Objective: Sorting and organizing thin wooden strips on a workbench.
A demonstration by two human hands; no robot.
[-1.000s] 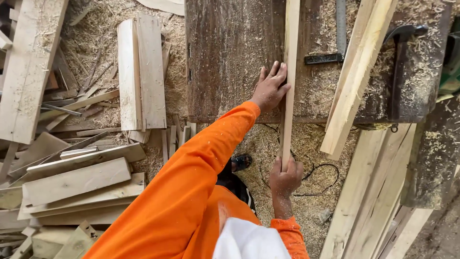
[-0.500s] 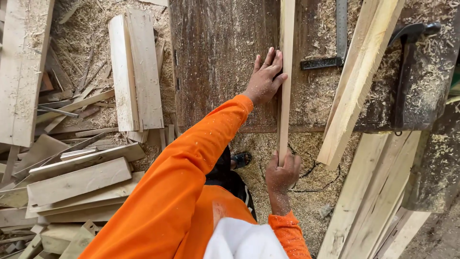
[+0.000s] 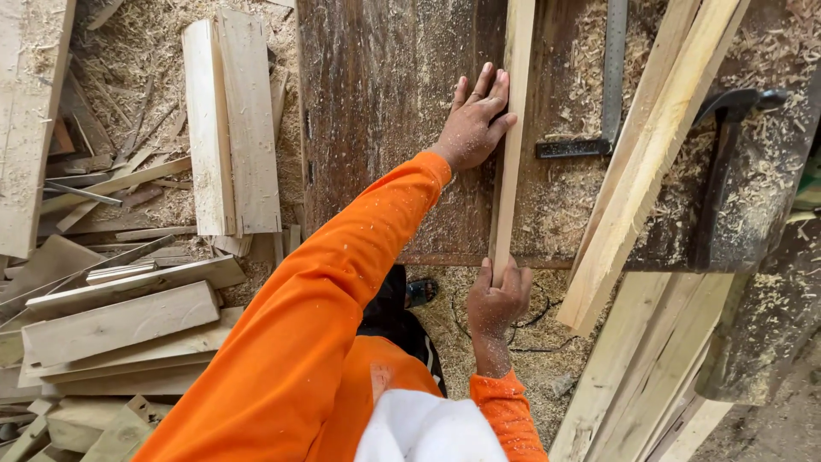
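Observation:
A long pale wooden strip [image 3: 513,128] lies lengthwise on a dark, sawdust-strewn workbench [image 3: 385,103]. My left hand [image 3: 475,124] rests flat on the bench with its fingers pressed against the strip's left side. My right hand [image 3: 499,299] is closed around the strip's near end, just past the bench's front edge. Both arms wear orange sleeves.
A metal square [image 3: 609,85] and a dark hammer [image 3: 727,162] lie on the bench to the right. Two pale planks [image 3: 650,162] lean diagonally across it. Stacked boards [image 3: 231,128] and offcuts [image 3: 111,325] cover the sawdust floor at left; more boards [image 3: 641,376] lie at lower right.
The view has shifted slightly. Both hands stay on the strip; the left hand has slid a little further up along it.

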